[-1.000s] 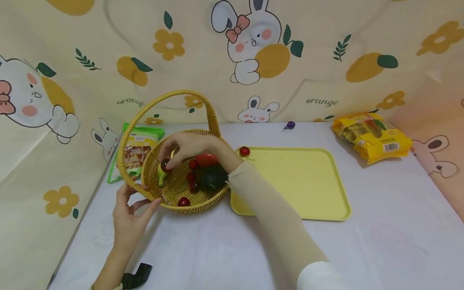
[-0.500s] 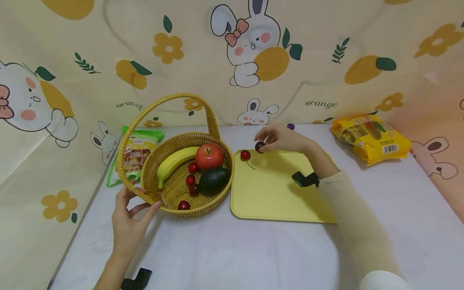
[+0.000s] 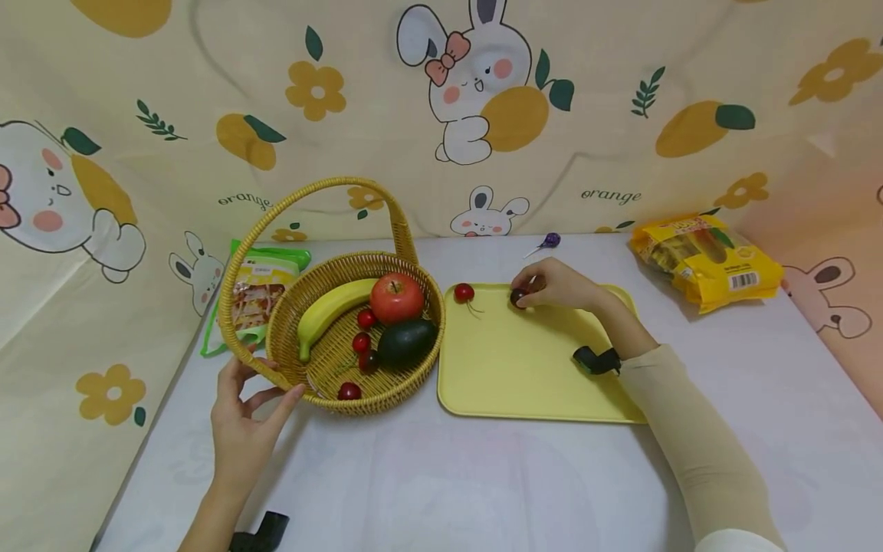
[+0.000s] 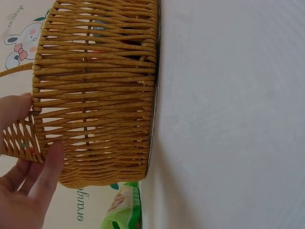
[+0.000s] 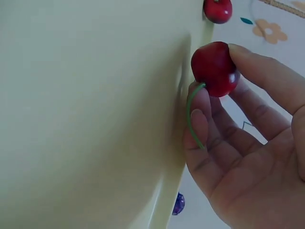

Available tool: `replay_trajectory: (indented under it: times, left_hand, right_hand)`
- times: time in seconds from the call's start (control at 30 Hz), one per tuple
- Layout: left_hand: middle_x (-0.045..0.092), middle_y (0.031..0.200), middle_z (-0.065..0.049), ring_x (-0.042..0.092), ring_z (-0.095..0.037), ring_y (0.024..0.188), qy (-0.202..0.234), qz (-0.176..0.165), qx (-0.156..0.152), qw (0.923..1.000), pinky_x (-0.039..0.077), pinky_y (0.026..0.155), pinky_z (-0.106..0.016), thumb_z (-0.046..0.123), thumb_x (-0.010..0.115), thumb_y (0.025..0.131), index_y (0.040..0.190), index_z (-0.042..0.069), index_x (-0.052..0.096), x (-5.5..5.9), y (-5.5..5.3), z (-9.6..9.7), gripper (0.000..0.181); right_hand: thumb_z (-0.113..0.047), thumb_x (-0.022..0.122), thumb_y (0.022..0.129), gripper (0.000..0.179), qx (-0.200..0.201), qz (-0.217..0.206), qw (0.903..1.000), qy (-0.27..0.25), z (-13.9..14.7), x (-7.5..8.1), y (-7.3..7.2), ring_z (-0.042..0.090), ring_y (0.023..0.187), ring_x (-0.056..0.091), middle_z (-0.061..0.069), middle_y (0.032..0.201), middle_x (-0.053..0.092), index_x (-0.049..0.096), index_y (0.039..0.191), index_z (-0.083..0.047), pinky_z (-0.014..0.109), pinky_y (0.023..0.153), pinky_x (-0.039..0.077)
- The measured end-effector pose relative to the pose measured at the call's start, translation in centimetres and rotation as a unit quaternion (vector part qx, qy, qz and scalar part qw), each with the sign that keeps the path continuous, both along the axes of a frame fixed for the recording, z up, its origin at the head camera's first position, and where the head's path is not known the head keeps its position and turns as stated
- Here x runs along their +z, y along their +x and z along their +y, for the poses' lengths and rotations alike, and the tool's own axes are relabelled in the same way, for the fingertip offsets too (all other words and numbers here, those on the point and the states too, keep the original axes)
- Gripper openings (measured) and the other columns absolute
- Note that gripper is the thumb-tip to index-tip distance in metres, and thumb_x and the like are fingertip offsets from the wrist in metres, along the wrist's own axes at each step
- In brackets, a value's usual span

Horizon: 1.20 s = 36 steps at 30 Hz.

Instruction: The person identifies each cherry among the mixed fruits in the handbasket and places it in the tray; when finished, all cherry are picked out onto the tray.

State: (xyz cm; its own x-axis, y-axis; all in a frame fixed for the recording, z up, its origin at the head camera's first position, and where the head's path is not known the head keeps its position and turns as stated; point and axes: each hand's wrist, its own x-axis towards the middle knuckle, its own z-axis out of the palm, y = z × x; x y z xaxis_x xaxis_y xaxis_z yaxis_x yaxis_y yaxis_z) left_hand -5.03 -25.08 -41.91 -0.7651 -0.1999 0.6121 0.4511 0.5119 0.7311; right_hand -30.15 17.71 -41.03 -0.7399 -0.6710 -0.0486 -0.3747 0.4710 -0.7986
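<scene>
Between thumb and fingers, my right hand [image 3: 560,287] pinches a dark red cherry [image 5: 215,68] with a green stem, close over the far edge of the yellow tray [image 3: 538,376]. Another cherry [image 3: 464,293] lies at the tray's far left corner. My left hand [image 3: 244,429] grips the rim of the wicker basket [image 4: 95,95] at the foot of its handle, on the near left side. Inside the basket are a banana [image 3: 331,313], a red apple [image 3: 397,298], a dark green avocado-shaped fruit [image 3: 407,343] and several cherries [image 3: 349,391].
Behind the basket on the left lies a green and yellow snack bag [image 3: 255,299]. A purple lollipop [image 3: 550,241] rests beyond the tray. At the far right stands a yellow food package [image 3: 710,261]. A printed cloth [image 3: 386,92] hangs along the back.
My right hand has moved from inside the basket rightward to the tray's far edge, carrying the cherry, and has lowered it there. The left hand stays on the basket.
</scene>
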Motion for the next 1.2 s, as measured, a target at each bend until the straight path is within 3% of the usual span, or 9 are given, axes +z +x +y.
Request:
replay_trajectory:
  times: [0.27,0.63,1.2]
  left_hand:
    - [0.049,0.127,-0.026,0.053,-0.022,0.109,0.004,0.001,-0.012,0.9999,0.058,0.075,-0.014,-0.03,0.076,0.063,0.144,-0.006,0.04,-0.26,-0.08,-0.29,0.091]
    - [0.051,0.118,-0.024,0.053,-0.021,0.107,0.001,0.004,-0.012,0.9999,0.058,0.074,-0.013,-0.031,0.076,0.062,0.143,-0.007,0.04,-0.47,-0.2,-0.47,0.092]
    - [0.05,0.114,-0.028,0.053,-0.02,0.107,-0.004,0.005,-0.009,0.9999,0.057,0.075,-0.012,-0.031,0.075,0.062,0.142,-0.01,0.04,-0.56,-0.18,-0.51,0.09]
  right_hand:
    - [0.0,0.077,0.085,0.026,-0.015,0.016,0.9995,0.023,-0.34,-0.09,0.05,0.027,0.093,0.065,0.017,0.104,0.07,0.071,0.109,0.008,0.017,0.076,0.054]
    - [-0.003,0.079,0.084,0.021,-0.02,0.042,0.9983,0.036,-0.53,0.06,0.14,0.024,0.089,0.064,0.012,0.096,0.07,0.07,0.102,0.003,0.023,0.076,0.054]
    - [0.002,0.076,0.085,0.022,-0.026,0.047,0.9981,0.031,-0.23,0.26,0.24,0.029,0.09,0.067,0.017,0.103,0.07,0.07,0.105,0.006,0.022,0.073,0.055]
